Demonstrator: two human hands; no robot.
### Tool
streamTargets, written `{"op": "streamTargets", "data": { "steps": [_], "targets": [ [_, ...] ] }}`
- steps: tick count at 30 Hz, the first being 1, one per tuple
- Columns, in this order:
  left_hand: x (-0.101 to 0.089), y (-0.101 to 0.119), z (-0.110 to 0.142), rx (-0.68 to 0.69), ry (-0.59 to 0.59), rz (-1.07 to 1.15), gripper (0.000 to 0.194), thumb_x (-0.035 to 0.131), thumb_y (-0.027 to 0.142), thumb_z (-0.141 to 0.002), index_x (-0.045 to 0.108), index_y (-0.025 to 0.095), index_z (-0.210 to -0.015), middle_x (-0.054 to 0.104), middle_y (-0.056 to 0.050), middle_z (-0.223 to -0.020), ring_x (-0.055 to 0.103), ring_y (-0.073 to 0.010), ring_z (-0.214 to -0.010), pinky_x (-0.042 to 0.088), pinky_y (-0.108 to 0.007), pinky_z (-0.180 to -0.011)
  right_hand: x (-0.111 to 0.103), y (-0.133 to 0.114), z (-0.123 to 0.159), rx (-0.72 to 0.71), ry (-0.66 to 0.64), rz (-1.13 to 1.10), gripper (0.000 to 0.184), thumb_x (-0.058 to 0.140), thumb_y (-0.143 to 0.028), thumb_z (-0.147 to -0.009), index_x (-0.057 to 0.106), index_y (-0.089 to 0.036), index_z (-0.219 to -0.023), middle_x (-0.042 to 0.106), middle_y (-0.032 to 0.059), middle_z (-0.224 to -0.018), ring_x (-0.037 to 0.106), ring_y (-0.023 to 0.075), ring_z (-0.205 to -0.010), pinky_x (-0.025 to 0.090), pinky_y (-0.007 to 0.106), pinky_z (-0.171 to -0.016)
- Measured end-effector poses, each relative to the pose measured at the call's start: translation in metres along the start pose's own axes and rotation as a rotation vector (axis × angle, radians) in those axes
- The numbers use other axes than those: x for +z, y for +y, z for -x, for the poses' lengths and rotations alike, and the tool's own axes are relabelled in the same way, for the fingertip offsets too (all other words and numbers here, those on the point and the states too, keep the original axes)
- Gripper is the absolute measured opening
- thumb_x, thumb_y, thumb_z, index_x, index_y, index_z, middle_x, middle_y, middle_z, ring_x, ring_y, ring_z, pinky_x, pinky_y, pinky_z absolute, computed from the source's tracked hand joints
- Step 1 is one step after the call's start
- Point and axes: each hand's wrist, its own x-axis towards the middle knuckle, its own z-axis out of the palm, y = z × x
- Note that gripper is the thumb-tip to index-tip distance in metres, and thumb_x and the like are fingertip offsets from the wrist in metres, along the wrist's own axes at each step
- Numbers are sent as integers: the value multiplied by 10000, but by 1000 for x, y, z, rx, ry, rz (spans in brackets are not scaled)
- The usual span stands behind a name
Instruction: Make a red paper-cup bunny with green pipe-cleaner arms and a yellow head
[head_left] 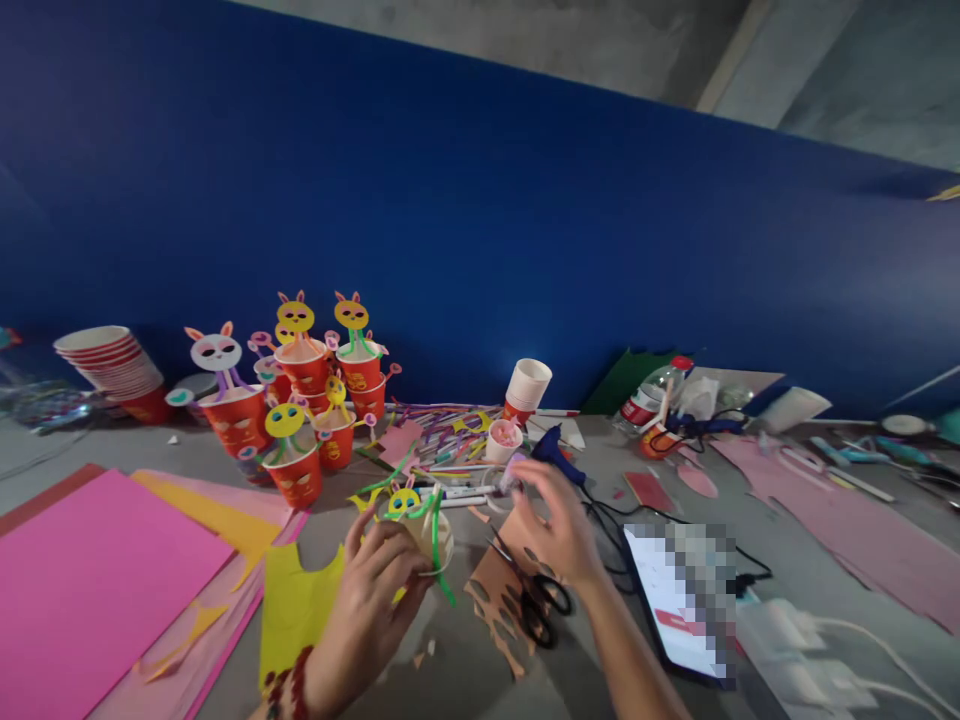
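Observation:
My left hand (382,570) closes around a paper cup (439,540) lying tilted, its pale opening partly hidden by my fingers. Green strips (437,525) cross the cup, and a yellow face cutout with blue eyes (403,501) shows just behind my fingers. To the right, my right hand (559,525) has its thumb and fingertips at a small, blurred pale purple piece (512,472), apparently pinching it. Below that hand, black-handled scissors (536,600) rest on a brown paper scrap with cut-outs (484,580). White pens (457,495) lie between the hands.
Red cups with animal faces (232,420) stand at the back left, beside stacked cups (112,365). Pink sheets (105,590) and yellow paper (296,600) lie left. A blue glue gun (559,455), a phone (667,600), cables and a bottle (652,395) are right.

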Motion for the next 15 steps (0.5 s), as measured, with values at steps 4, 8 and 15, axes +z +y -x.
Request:
{"op": "streamTargets", "data": {
  "steps": [4,8,15],
  "targets": [
    [3,2,3,-4,-2,21,201,585,59,-922,636,240,-851,694,22,-816,629,-179,-871,303,-487,-1141,-5,79,-14,312,39,235,261,543,-257,-979,651,-157,-1195,690,195,-1217,638,370,-1194,521,536,-1004],
    [7,1,5,17,-22,40,206,568,52,-924,623,237,-853,682,25,-799,629,-175,-846,285,-491,-1150,10,126,-25,469,-74,382,318,665,-316,-986,636,-172,-1268,657,122,-1309,668,283,-1141,562,500,-969],
    [8,-11,5,138,-30,-75,188,589,56,-884,620,242,-871,695,16,-792,641,-190,-850,366,-459,-1095,26,161,-33,479,-237,374,334,660,-328,-1000,622,-183,-1299,651,98,-1325,685,256,-1110,593,471,-928]
  ]
}}
